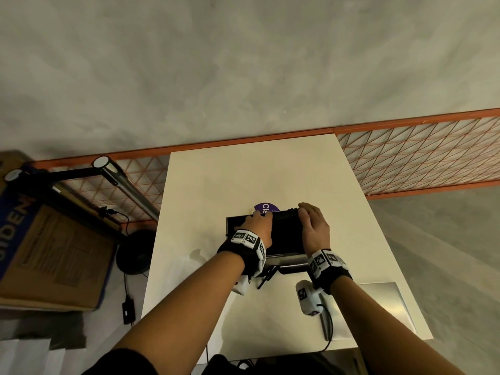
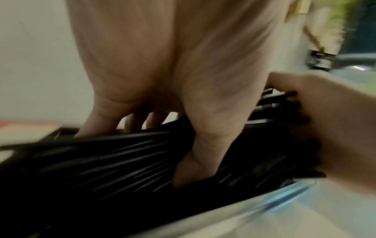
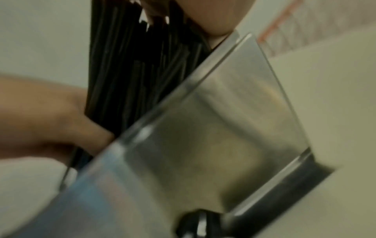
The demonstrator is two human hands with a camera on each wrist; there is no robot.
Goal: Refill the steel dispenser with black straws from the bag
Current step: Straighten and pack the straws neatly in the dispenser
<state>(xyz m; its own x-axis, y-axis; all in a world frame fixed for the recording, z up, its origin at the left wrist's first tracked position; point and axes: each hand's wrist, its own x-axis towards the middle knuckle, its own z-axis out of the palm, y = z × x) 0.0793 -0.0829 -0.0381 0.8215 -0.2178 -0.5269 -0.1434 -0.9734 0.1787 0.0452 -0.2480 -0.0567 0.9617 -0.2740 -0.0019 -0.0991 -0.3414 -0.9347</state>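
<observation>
Straws (image 1: 284, 226): black, thin, glossy, lots of them lying parallel as one dense bundle in the open top of the steel dispenser (image 1: 288, 259). Dispenser is a brushed-metal box, reflective flat side wall (image 3: 213, 128), sitting mid-way along the white table (image 1: 243, 180). A few loose straws stick out at its near lower edge, by the left wrist.

Left hand (image 1: 257, 226): on the left part of the bundle, fingers curled over the far side, thumb (image 2: 195, 161) pushed down among the straws; gripping the bundle. Left wrist view is motion-blurred.

Right hand (image 1: 315, 227): at the right end of the bundle, fingers curled against the straw tips (image 2: 280, 98). Clasping that end or just pressing it: cannot tell.

Purple round label (image 1: 266, 208) shows just behind the dispenser, partly hidden; whether it belongs to the bag is unclear. Flat steel sheet (image 1: 384, 309) lies on the table's near right part, apart from the dispenser. Orange wire-grid rack (image 1: 419, 158) behind the table, cardboard box (image 1: 54, 255) to the left.
</observation>
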